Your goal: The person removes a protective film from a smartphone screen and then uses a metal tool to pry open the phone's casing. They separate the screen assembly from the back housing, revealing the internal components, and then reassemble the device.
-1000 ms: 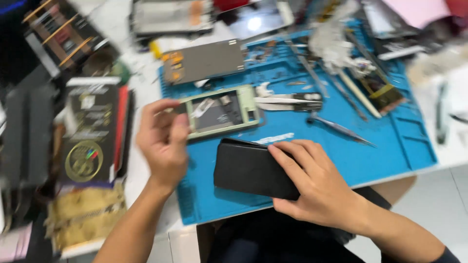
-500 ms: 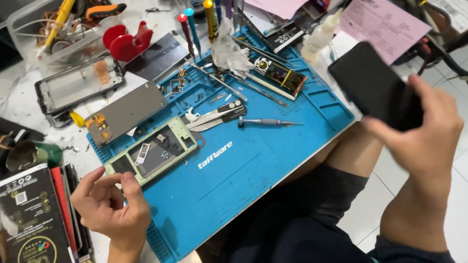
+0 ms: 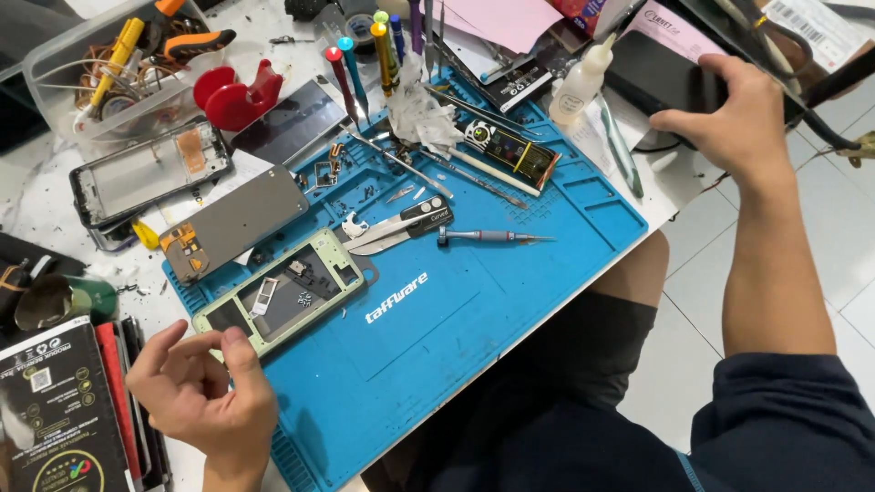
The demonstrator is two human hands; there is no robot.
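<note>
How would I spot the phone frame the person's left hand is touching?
Find the blue work mat covering the table's middle. At its near-left corner, by the left hand, lies the pale green phone frame, opened, with its insides showing. The neighbouring frames are grey or black.

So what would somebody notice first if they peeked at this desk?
Probably the big bright blue mat across the middle, with an opened pale green phone frame lying at its left edge. The left hand touches that frame's corner, while the right hand rests on a flat black slab at the far right.
</note>
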